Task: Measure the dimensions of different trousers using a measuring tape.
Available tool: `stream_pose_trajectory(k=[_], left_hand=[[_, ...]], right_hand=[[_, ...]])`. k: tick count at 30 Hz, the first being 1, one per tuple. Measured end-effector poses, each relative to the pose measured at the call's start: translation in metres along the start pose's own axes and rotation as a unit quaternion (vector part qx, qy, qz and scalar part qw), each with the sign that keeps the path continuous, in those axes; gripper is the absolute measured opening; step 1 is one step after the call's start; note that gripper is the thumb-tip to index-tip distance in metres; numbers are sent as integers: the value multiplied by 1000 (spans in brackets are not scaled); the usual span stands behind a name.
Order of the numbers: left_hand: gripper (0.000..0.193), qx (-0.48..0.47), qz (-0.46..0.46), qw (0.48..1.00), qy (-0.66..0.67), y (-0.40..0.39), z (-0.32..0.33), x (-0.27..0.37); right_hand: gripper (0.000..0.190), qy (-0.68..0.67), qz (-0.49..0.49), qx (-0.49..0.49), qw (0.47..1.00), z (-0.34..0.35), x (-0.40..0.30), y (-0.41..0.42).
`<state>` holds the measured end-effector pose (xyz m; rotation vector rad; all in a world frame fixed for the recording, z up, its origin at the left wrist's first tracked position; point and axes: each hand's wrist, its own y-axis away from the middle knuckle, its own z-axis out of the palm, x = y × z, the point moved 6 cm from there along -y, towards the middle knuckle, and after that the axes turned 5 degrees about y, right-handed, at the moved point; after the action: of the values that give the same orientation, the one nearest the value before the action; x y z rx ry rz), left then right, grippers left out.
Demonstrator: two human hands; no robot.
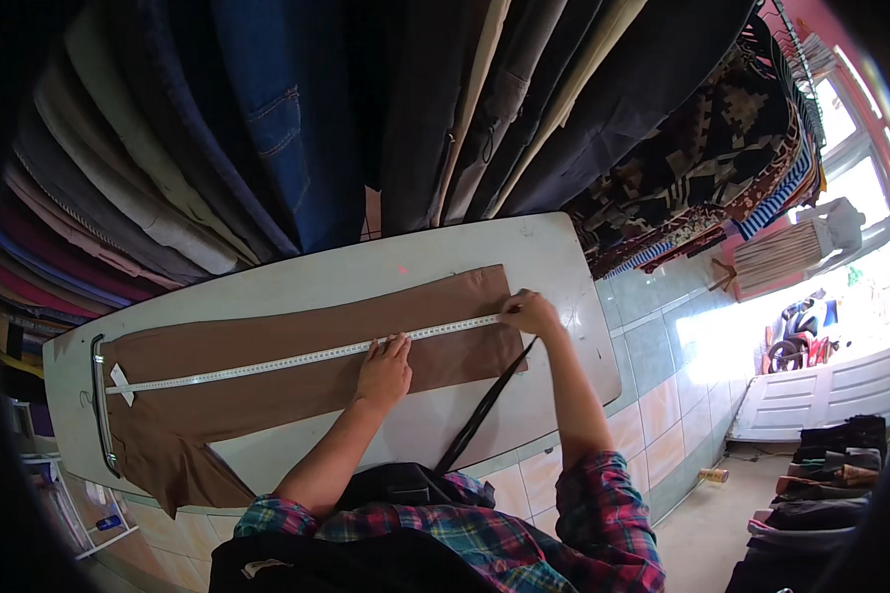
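Observation:
Brown trousers (304, 333) lie sideways on a white table, one leg stretched to the right, the waist at the left by a clip hanger (98, 408). A white tape measure (267, 365) runs along the leg from a white tag (122, 383) near the waist to the hem. My left hand (386, 368) rests flat, its fingertips on the tape at mid leg. At the hem, my right hand (530, 311) pinches the tape's right end. Below that hand a black band (487, 409) slopes toward my waist; its upper end lies near my wrist.
Hanging trousers (415, 111) crowd the far side of the table (430, 256). Patterned garments (712, 141) hang at the right. Folded clothes (823, 504) are stacked at lower right, near a white panelled door (819, 393). A motorbike (801, 333) stands outside.

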<state>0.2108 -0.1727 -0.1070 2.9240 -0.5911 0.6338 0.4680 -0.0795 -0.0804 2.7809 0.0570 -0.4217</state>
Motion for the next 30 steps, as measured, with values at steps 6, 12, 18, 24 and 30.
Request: stream_pose_trajectory(k=[6,12,18,24,30], left_hand=[[42,-19,-10,1000,13,-1,-3,3],[43,-22,-9,1000,1,0,-2,3],[45,-11,-5,1000,16,1,-2,1],[45,-11,1,1000,-1,-1,-1,2],[45,-12,4,1000,-23,3,-4,4]], right_hand=[[19,-7,38,-28,999,-3,37,0],[16,-58,22,-12,998,0,46,-5],[15,-39,40,5,998,-1,44,-6],[16,-13,46,12,999,2,48,-9],[36,-68,-11,-12,998,8,32,8]])
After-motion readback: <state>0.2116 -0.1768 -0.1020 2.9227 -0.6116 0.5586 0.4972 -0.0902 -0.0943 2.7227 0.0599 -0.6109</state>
